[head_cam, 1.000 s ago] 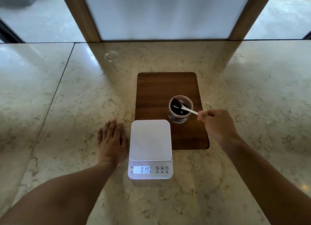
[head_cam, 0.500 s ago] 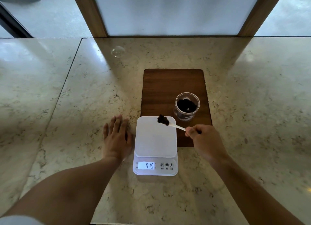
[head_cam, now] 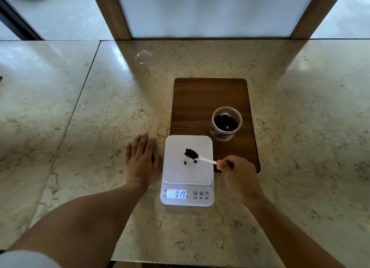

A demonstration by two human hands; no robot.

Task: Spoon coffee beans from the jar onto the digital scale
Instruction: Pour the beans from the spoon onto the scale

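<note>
right hand (head_cam: 238, 175) holds spoon (head_cam: 202, 158) over scale (head_cam: 188, 167); two beans (head_cam: 185, 162) on platform | left hand (head_cam: 141, 161) flat

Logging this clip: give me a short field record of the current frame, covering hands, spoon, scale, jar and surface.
left hand: flat on the marble counter, beside the scale, holding nothing
right hand: pinching the white spoon by its handle
spoon load: coffee beans in the bowl, over the scale platform
scale: two loose beans on the platform; display reads 0.19
jar: open, upright on the wooden board, beans inside
lid: not identifiable
</note>
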